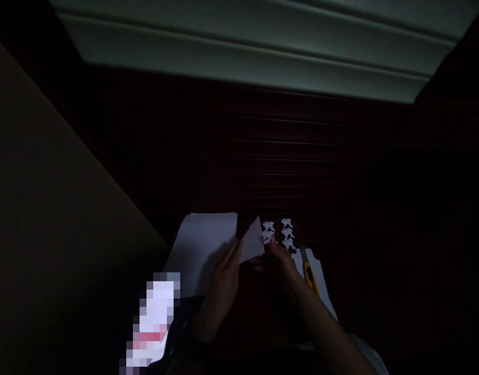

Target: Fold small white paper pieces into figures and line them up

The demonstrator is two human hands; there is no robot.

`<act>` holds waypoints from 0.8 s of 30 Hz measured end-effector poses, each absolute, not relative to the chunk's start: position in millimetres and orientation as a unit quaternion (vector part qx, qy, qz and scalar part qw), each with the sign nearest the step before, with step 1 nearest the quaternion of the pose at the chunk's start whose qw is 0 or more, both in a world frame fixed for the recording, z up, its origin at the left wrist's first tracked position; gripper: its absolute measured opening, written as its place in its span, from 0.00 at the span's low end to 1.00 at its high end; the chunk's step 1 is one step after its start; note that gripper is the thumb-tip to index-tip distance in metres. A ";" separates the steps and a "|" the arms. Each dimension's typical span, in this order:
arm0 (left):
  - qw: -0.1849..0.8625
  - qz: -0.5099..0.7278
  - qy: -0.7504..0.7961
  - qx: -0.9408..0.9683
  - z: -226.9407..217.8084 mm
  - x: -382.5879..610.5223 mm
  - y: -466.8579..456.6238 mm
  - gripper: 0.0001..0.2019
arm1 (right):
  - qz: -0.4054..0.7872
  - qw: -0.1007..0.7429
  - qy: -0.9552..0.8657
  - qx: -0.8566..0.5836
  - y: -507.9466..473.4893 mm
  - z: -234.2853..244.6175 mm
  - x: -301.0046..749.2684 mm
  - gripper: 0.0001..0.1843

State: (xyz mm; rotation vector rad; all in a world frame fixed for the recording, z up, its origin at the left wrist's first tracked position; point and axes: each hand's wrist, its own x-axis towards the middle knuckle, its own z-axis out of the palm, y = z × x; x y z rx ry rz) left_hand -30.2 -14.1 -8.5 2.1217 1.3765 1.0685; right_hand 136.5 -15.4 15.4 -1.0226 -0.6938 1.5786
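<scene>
In a dim room, both my hands hold a small white piece of paper (253, 241) folded to a triangle, lifted just above a dark wooden table (341, 172). My left hand (223, 284) pinches its left edge with fingers closed. My right hand (280, 260) grips its lower right side, fingers curled on it. A larger white sheet (200, 247) lies flat under and to the left of my left hand.
Several small folded white paper figures (280, 233) sit in two rows just beyond my right hand. A yellow utility knife (309, 273) lies on another white sheet (321, 281) at the right. A blurred-out bright object (153, 323) sits at the lower left. A pale wall lies beyond.
</scene>
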 end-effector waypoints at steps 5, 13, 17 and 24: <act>0.168 0.313 0.496 0.792 -6.1 -20.2 -19.9 0.25 | 0.667 0.537 -0.313 -0.411 -6.8 17.5 143.3 0.17; 0.323 0.359 0.501 0.718 8.5 -9.6 -12.0 0.33 | 0.606 0.462 -0.437 -0.478 -3.0 11.1 172.9 0.19; 0.431 0.380 0.504 0.645 10.2 -9.8 -9.8 0.36 | 0.543 0.460 -0.475 -0.518 -1.1 7.6 175.6 0.20; 0.591 0.355 0.472 0.549 12.3 -11.1 -9.9 0.36 | 0.564 0.471 -0.485 -0.474 -5.4 17.3 169.3 0.18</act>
